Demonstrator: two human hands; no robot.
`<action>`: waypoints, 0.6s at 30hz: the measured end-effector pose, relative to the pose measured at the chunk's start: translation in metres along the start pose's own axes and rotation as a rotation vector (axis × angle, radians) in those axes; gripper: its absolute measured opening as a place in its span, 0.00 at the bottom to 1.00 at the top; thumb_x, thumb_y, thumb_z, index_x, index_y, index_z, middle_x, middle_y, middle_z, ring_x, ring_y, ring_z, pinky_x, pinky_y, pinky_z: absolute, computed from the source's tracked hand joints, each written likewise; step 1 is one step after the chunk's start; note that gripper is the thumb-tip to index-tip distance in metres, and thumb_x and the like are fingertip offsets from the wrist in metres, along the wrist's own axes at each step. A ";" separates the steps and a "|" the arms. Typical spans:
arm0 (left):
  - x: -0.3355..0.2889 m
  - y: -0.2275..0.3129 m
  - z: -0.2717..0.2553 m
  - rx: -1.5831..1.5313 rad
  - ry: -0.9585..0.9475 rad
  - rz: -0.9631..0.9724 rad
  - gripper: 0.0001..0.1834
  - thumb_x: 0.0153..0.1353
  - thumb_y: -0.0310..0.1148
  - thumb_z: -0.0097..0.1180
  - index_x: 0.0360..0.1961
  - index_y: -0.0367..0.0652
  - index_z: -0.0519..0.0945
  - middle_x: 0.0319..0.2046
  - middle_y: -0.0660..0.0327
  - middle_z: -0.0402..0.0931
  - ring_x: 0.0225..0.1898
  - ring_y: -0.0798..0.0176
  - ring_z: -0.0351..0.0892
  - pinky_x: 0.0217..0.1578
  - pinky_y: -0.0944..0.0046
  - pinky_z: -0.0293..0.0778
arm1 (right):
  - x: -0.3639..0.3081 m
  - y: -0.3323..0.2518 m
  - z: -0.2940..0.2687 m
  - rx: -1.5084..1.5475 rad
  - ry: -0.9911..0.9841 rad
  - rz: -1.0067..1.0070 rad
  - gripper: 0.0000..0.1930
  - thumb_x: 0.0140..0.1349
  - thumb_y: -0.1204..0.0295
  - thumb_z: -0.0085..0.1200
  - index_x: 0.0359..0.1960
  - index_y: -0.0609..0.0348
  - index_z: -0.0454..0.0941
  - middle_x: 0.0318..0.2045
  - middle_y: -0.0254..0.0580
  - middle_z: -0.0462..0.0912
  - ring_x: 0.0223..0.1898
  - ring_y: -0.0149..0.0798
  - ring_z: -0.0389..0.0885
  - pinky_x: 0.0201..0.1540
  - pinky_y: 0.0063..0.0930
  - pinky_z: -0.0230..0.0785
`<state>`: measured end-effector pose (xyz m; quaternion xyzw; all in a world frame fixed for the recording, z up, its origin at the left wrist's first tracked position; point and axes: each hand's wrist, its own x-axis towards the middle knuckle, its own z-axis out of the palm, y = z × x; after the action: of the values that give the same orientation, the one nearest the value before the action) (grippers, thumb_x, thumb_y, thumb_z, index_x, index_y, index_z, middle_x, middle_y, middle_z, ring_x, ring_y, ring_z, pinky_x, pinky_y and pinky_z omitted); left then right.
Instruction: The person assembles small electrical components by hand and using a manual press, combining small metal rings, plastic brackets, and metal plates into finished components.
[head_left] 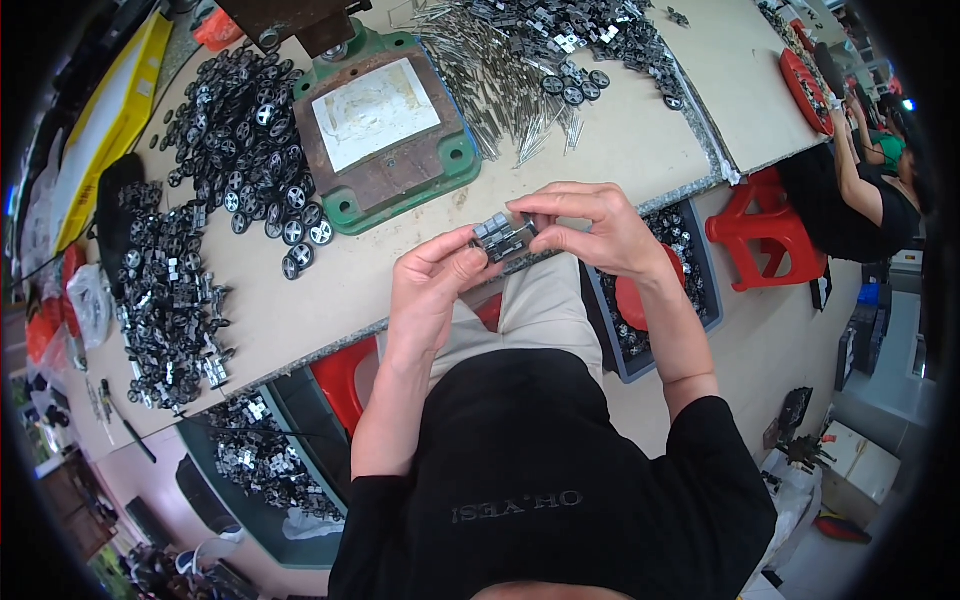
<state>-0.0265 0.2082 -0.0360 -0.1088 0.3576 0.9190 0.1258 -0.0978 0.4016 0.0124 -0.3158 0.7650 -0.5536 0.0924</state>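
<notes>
Close above the table's front edge, my left hand [428,285] pinches a small black-and-silver toy car chassis [497,238] between thumb and fingers. My right hand [605,232] closes its thumb and forefinger on a small black wheel [530,224] at the chassis's right end. Whether that wheel is fully seated on its axle cannot be made out. Beyond my hands lies a pile of thin metal axle pins [490,90]. A heap of black wheels with silver spokes [250,150] spreads across the table to the left.
A green press base with a white pad [375,115] stands at the far middle. Assembled chassis [165,300] pile up at the left. Grey bins of parts [265,455] [715,290] sit below the table. A red stool [765,235] and another person [870,190] are at right.
</notes>
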 end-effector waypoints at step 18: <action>0.005 0.049 0.009 0.929 -0.086 0.345 0.19 0.47 0.24 0.63 0.43 0.37 0.77 0.32 0.62 0.76 0.32 0.71 0.74 0.35 0.72 0.70 | 0.029 -0.016 0.013 -0.212 -0.147 0.006 0.12 0.44 0.73 0.64 0.31 0.64 0.78 0.22 0.42 0.76 0.22 0.34 0.73 0.26 0.24 0.65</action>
<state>-0.0473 0.1801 -0.0006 0.0576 0.7367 0.6735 0.0217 -0.1080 0.3720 0.0279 -0.3613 0.8112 -0.4449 0.1160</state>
